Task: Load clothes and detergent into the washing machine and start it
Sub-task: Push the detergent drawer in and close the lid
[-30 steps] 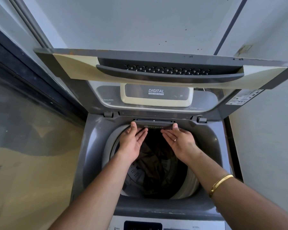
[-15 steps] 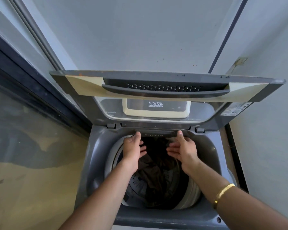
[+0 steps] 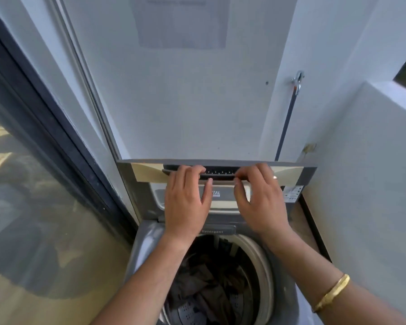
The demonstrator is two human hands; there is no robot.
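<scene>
Clothes [image 3: 206, 275] in drum [image 3: 265, 266], below lid [image 3: 298, 173].

The grey washing machine [image 3: 143, 240] stands with its lid [image 3: 145, 172] raised, and dark clothes [image 3: 204, 277] lie heaped in its perforated drum [image 3: 188, 311].

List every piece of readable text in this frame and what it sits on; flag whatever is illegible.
"Detergent": on the grey detergent drawer at the back rim of the tub.
"TAL": end of a word on the lid panel label; the left hand hides the rest.
Line beneath "TAL": too small to read.
Sticker at the lid's right corner: too small to read.
Paper sheet on the wall: blurred, unreadable.
</scene>
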